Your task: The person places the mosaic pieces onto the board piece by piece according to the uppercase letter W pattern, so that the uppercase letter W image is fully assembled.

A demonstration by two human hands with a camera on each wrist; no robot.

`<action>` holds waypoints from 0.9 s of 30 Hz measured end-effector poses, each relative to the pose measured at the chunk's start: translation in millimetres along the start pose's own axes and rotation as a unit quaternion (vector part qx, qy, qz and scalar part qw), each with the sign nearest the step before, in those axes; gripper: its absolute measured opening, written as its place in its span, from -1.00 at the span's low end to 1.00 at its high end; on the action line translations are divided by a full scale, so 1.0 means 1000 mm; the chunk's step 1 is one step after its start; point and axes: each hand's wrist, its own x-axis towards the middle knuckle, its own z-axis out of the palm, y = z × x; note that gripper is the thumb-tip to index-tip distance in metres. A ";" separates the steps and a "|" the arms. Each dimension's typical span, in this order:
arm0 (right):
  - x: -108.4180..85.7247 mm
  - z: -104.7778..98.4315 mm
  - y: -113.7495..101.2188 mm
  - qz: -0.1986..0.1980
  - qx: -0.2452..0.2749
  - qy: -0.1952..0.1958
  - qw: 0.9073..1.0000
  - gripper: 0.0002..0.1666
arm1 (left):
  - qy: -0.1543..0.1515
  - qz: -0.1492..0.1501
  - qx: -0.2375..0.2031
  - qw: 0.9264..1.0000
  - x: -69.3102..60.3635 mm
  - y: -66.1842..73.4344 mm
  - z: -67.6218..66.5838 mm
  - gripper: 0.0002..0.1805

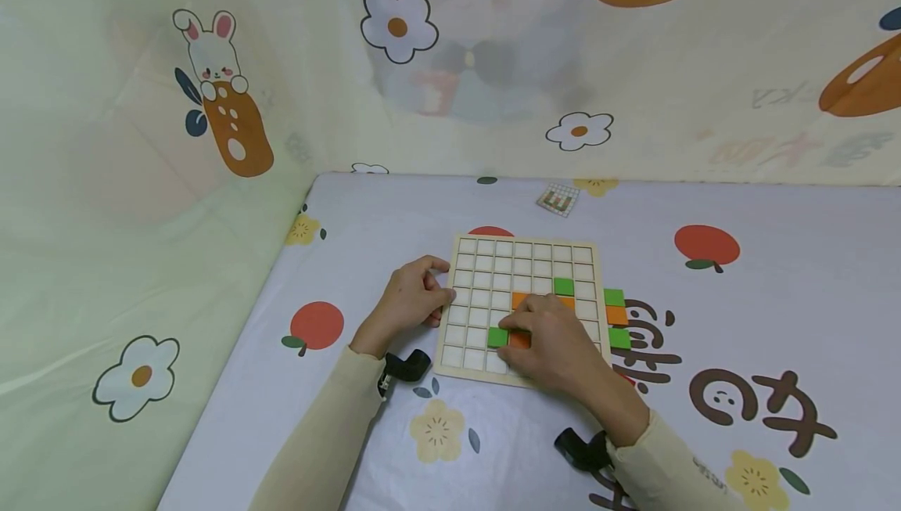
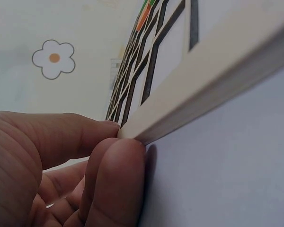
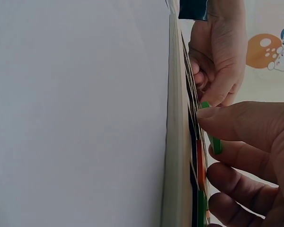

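Green and squarish, a tile (image 1: 497,337) is being pinched between thumb and finger of the right hand (image 1: 554,343) at the frame's lower centre. Placing seems to be the step underway, the next move probably calling for laying it flat and letting go. No long axis is standing out; in the right wrist view its edge is slanting from upper left to lower right. Left of centre, the left hand (image 1: 410,293) is pinching the edge of a pale board (image 1: 503,265).

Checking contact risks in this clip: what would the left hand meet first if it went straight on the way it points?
The board: the left hand seems to touch its left edge. Whether the hand would push it or slide over it is hard to tell.
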 end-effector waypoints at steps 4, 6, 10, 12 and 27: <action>0.000 0.000 0.000 0.006 0.002 -0.006 1.000 -0.65 | 0.000 0.001 0.000 1.000 0.001 0.000 0.000 -0.55; 0.000 0.000 -0.001 0.009 0.002 -0.008 1.000 -0.64 | 0.000 0.002 -0.002 1.000 0.001 -0.001 0.000 -0.55; 0.001 -0.001 -0.001 0.014 0.002 -0.013 1.000 -0.64 | 0.000 0.005 -0.005 1.000 0.001 -0.001 0.000 -0.55; 0.001 -0.001 -0.001 0.015 0.001 -0.015 1.000 -0.64 | -0.001 0.005 -0.005 1.000 0.000 -0.001 0.000 -0.54; 0.001 -0.001 -0.003 0.019 0.001 -0.019 1.000 -0.64 | -0.002 0.003 -0.013 1.000 -0.001 0.000 0.000 -0.55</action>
